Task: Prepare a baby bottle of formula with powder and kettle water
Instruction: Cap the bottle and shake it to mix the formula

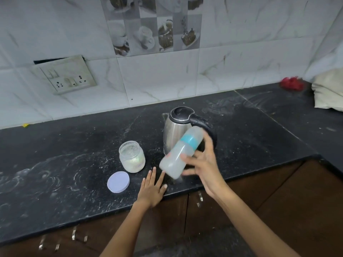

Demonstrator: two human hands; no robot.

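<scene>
My right hand grips a baby bottle with a teal collar and a clear cap on. The bottle is tilted, cap end up to the right, blurred, with cloudy white liquid inside. It hangs in front of a steel kettle with a black lid and handle. My left hand lies flat on the black counter, fingers apart, holding nothing. Left of the bottle stands an open glass jar with white powder in its lower half. Its pale round lid lies on the counter in front of it.
White powder smears mark the counter. A wall socket plate sits on the tiled wall at the left. A red object and a pale cloth bundle lie at the far right. Brown cabinet doors run below the counter edge.
</scene>
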